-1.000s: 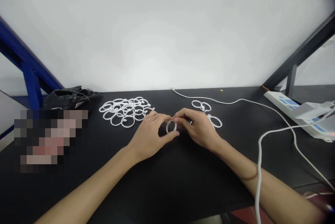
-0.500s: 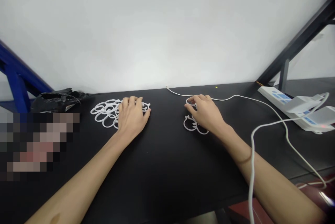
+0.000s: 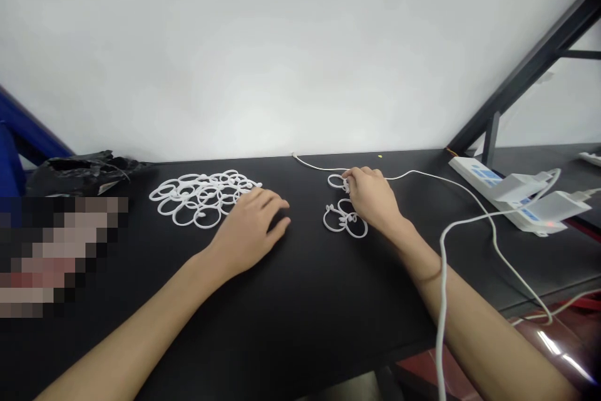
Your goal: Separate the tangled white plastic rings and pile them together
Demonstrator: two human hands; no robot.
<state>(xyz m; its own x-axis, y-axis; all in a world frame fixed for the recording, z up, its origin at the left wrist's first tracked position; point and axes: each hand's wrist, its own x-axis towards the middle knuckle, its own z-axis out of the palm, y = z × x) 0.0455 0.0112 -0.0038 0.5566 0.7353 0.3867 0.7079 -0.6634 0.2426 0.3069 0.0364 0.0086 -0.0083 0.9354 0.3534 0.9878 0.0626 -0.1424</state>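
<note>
A pile of thin white rings with small knobs lies on the left of the black table. My left hand is over the table at the pile's right edge, its fingers apart and holding nothing. On the right, my right hand has its thumb and fingertips closed at the knob of a single white ring. Just below that ring, a small cluster of several similar rings rests on the table, partly hidden by my right hand.
A white cable runs along the table's back, and a looser cable hangs across my right forearm. At right stands a white power strip with plugged-in adapters. A crumpled black plastic bag sits at far left, near a blurred patch.
My left hand has come off the pile, moving right and toward me with its fingers apart. My right hand stays near the small group at right, where a ring shows more clearly at its fingertips.
</note>
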